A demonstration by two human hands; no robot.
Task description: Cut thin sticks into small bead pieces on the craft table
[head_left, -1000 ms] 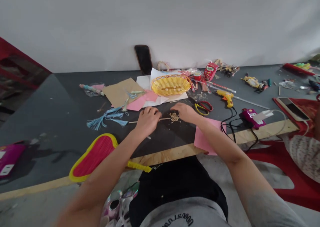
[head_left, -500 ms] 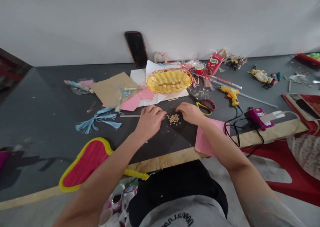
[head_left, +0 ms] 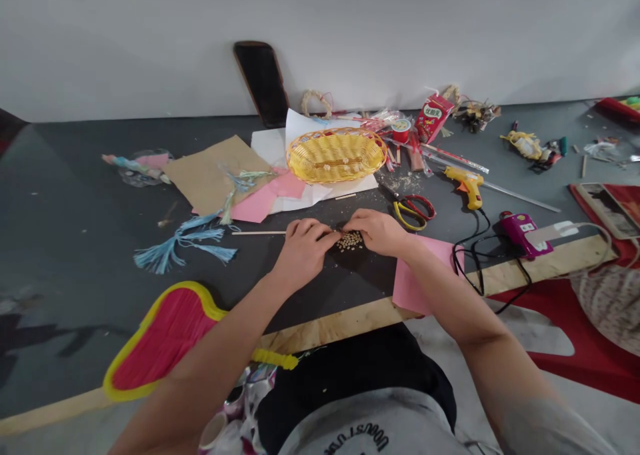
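Note:
A thin, pale wooden stick [head_left: 257, 233] reaches out leftward from under my left hand [head_left: 306, 247], whose fingers are closed round it. Facing it, my right hand [head_left: 379, 232] has its fingertips pinched together close to the left fingertips. What the right fingers grip is too small to make out. Just below and between both hands lies a heap of small beige pieces [head_left: 349, 243] on the dark tabletop. Scissors [head_left: 414, 211] with red and yellow handles rest beyond my right hand. Pink paper [head_left: 414, 283] lies under my right forearm.
A yellow woven basket [head_left: 336, 156] sits on papers further back. Blue tassels [head_left: 186, 243] and a red, yellow-edged shape [head_left: 165, 338] are on the left. A yellow glue gun [head_left: 465, 185] lies right, its black cord near a purple power socket [head_left: 525, 235]. A phone [head_left: 261, 81] leans against the wall.
My hands have come together; the right fingertips have moved left over the heap to meet the left ones. The view has shifted slightly.

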